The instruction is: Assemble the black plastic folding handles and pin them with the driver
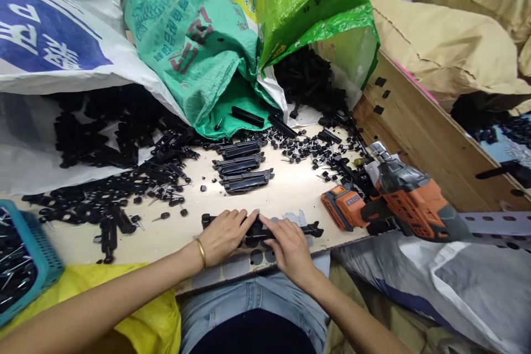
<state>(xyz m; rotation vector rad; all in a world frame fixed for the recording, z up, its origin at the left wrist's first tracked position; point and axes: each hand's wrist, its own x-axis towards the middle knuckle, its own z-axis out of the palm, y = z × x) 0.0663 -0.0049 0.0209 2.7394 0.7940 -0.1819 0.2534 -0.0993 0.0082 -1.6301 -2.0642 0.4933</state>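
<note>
A long black part (313, 229) lies across the front of the wooden table (182, 235), its jagged ends showing on either side of my hands. My left hand (227, 232), with a gold bangle at the wrist, rests on its left half, fingers together and pointing right. From the right, my right hand (288, 246) presses on its middle, index fingertip meeting the left hand's fingertips and thumb against the near side. What lies under the fingertips is hidden. Beyond the hands, several similar black assemblies (246, 181) are lined up.
An orange and black power drill (409, 199) lies at the right. Small black parts with metal pins (301, 146) are scattered behind. Open sacks, one white (124, 69), one teal (186, 38), one green (307, 5), stand at the back. A teal basket (45, 249) is at left.
</note>
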